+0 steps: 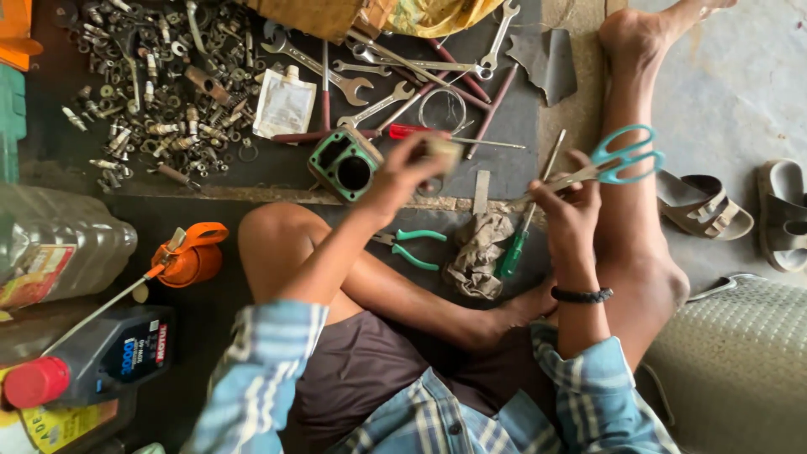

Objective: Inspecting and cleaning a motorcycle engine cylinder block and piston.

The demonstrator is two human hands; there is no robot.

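Person sits cross-legged on the floor (740, 76), head cam looking down. Left hand (402, 172) raised over the near edge of a dark mat (277, 164), fingers clamped on a small pale block (443, 151), blurred, can't tell what it is. Right hand (567, 206) w/ black wristband is up beside the bent right leg, fingers closed round the blades of teal-handled scissors (618, 160); the handles point up-right, away from the hand. The 2 hands are near each other but apart.

Just left of the left hand, at the mat's near edge: a green engine cylinder block (345, 164), bore facing up. Below the hands, on the floor between the legs: green-handled pliers (412, 248), a crumpled grey rag (479, 252), and a green-handled screwdriver (514, 248) touching the rag's right side.

Mat's far part: spanners (345, 80) fanned out w/ red-handled screwdrivers (420, 132) and a wire ring. Far-left corner of mat: heap of nuts, bolts & small parts (160, 92); a clear plastic pouch (284, 105) lies betw. heap and spanners.

Left side of floor: orange oil can (192, 252) w/ long spout, clear plastic bottle (63, 252), black oil bottle w/ red cap (101, 357). Right: sandals (740, 210) by the foot.
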